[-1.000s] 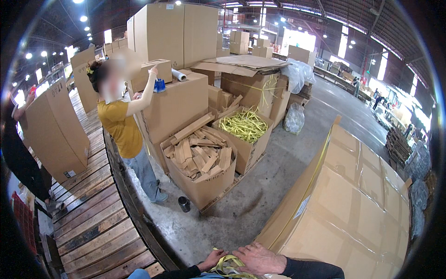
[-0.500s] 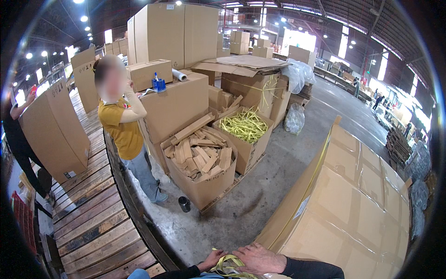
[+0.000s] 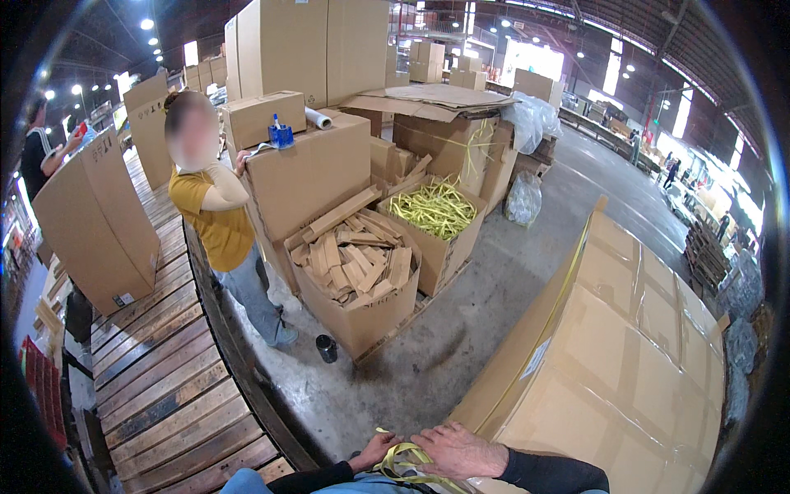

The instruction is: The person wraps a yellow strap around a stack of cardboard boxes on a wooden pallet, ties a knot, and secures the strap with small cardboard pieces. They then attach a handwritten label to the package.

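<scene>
At the bottom of the head view, my left hand (image 3: pixel 378 453) is closed on a loop of yellow plastic strapping (image 3: pixel 403 458), its fingers pinched together. My right hand (image 3: pixel 464 451) lies just beside it, back uppermost, with the fingers curled over the same strapping; its fingertips are partly hidden. Looped ends of the strap hang between the hands in front of my body. Right of my hands, a big taped carton (image 3: pixel 609 354) stands close, and a yellow strap runs along its left edge.
A person in a yellow shirt (image 3: pixel 216 214) stands by a slatted wooden conveyor (image 3: pixel 177 370) on the left. Ahead are a carton of cardboard scraps (image 3: pixel 354 317), a carton of yellow strapping (image 3: pixel 448 263) and a black cup (image 3: pixel 327 349) on the floor. Another person (image 3: pixel 39 156) stands behind a tall carton.
My hands have barely shifted and stay on the strapping. The person in yellow has put a hand on the carton's edge. The person at far left has moved into fuller view.
</scene>
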